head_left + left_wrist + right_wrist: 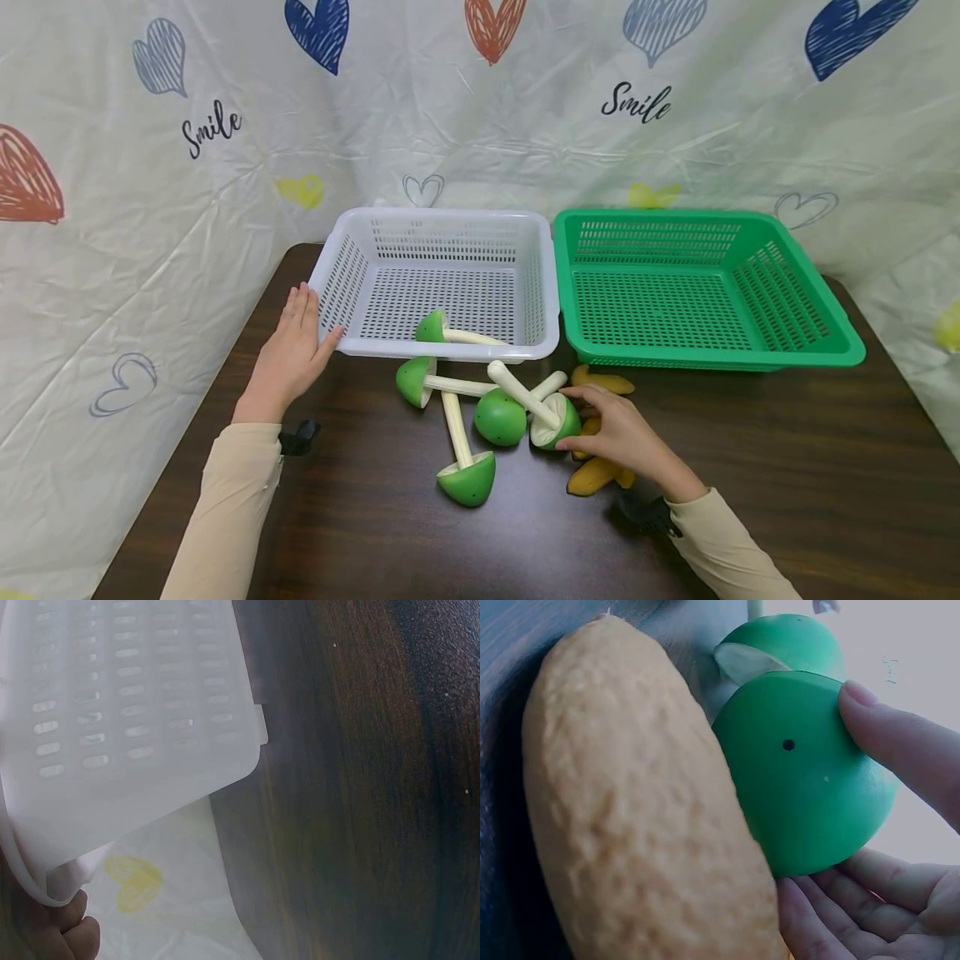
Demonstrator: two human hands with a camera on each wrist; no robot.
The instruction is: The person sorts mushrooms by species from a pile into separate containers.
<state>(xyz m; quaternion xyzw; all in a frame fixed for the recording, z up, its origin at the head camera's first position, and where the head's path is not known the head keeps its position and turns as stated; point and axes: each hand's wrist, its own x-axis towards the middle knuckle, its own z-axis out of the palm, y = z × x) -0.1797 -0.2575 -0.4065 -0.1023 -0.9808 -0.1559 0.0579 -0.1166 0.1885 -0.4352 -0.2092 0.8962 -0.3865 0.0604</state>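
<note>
My right hand (618, 429) holds the green cap of a toy mushroom (567, 425) between thumb and fingers; its pale stem points up and left. In the right wrist view the thumb and fingers lie on opposite sides of that green cap (802, 780). Beside it on the table are other green-capped toy mushrooms (501, 417), one with its stem toward the back (468, 482). My left hand (288, 354) rests with straight fingers at the left rim of the white basket (442, 350). Inside that basket, near its front wall, lies another mushroom (431, 327).
A green basket (705, 358) stands right of the white one. Several yellow-brown bananas (592, 477) lie around and under my right hand, one (611, 382) in front of the green basket. Behind the dark wooden table (360, 517) hangs a white cloth (495, 125) printed with hearts.
</note>
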